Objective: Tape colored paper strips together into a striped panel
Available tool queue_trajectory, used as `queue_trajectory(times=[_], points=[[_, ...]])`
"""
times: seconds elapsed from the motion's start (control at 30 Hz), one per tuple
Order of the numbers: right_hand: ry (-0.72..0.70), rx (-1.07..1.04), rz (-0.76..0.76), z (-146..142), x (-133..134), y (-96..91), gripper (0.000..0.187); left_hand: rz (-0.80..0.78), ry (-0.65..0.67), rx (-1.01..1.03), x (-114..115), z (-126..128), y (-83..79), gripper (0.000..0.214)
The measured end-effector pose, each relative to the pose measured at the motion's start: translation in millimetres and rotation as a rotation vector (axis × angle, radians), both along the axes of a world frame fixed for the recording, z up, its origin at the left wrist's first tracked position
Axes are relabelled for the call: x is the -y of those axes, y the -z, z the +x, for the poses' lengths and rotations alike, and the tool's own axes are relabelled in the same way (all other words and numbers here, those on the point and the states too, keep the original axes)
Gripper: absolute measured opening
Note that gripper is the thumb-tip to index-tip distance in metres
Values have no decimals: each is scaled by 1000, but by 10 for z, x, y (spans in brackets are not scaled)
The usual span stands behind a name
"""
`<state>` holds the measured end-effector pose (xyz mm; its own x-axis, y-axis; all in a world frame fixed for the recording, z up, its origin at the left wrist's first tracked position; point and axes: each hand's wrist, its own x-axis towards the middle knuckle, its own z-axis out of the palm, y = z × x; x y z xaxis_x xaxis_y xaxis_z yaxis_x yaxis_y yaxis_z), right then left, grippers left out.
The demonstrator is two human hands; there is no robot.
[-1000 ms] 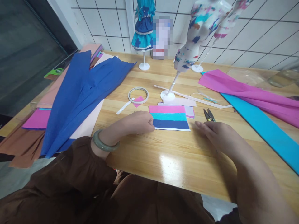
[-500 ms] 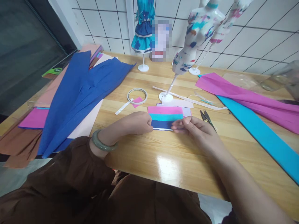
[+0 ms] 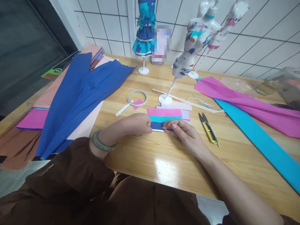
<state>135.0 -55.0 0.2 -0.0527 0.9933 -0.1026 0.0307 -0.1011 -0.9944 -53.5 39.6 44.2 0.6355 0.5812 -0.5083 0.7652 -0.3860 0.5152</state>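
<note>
A small layered crepe-paper piece (image 3: 165, 112) in pink, turquoise and dark blue bands lies on the table in front of me, with a thin white strip along its near edge. My left hand (image 3: 140, 123) is closed at its left edge, fingertips curled out of sight. My right hand (image 3: 184, 131) pinches at the near edge of the dark blue band, thumb against the fingers. Just behind the piece lie pale paper strips (image 3: 178, 105). Yellow-handled thread snips (image 3: 208, 128) rest to the right of my right hand.
A tape roll (image 3: 137, 98) lies behind my left hand. Mannequin stands, one base (image 3: 165, 99) close by, rise at the back. Blue crepe paper (image 3: 82, 93) covers the left side; magenta (image 3: 246, 101) and turquoise paper (image 3: 260, 137) lie at right.
My right hand has slid left along the near edge of the layered piece, towards my left hand. The snips now show fully. My left hand stays at the left edge.
</note>
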Motion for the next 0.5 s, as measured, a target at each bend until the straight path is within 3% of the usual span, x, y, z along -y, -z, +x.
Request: queue_trajectory(times=[0.17,0.3,0.5], points=[[12,-60,-8,-16,-15,16,22,-69,-57,11,-30,-36,55,9],[13,-61,-3,-32,-11,15,21,-107,-7,15,-133,-115,89,14],[4,-22,40,-41,-35,48,22,-40,-10,-3,-212,-192,23,42]])
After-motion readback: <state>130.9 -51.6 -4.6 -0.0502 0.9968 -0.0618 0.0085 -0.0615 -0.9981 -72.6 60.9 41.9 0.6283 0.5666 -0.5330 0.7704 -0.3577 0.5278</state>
